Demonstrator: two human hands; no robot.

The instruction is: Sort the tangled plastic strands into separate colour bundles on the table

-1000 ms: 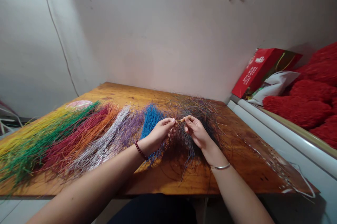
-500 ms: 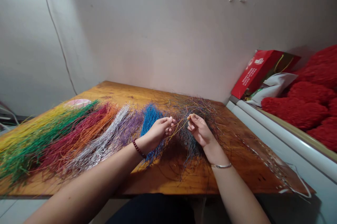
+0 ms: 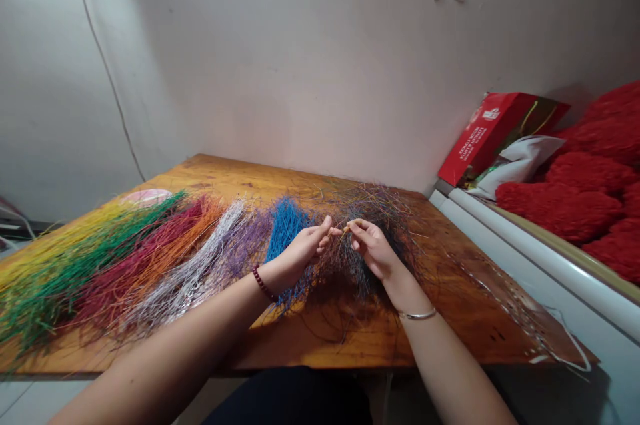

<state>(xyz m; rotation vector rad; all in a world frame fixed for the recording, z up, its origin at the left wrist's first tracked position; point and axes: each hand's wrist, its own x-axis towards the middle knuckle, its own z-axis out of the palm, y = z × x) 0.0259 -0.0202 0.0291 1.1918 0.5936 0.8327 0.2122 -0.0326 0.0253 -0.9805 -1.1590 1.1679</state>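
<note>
My right hand (image 3: 371,245) pinches a thin yellow strand (image 3: 345,230) between thumb and fingertips. Close beside it, my left hand (image 3: 311,246) has its thumb raised and index finger stretched toward the strand, the fingers apart. Both hands are over a tangled heap of mixed dark strands (image 3: 370,205). Just left of the heap lies a bundle of blue strands (image 3: 287,222), partly covered by my left hand. Purple strands (image 3: 247,242) and white strands (image 3: 200,268) are spread further left.
Orange, crimson (image 3: 135,262), green (image 3: 100,257) and yellow strands cover the left of the wooden table (image 3: 390,345). Red fluffy bundles (image 3: 560,212), a red box (image 3: 480,135) and a white bag are at the right. A white cord lies near the right corner.
My hands have come closer together, the right one moving left. The yellow strands that stretched between them are now bunched at my right fingertips. My left thumb and index finger have parted.
</note>
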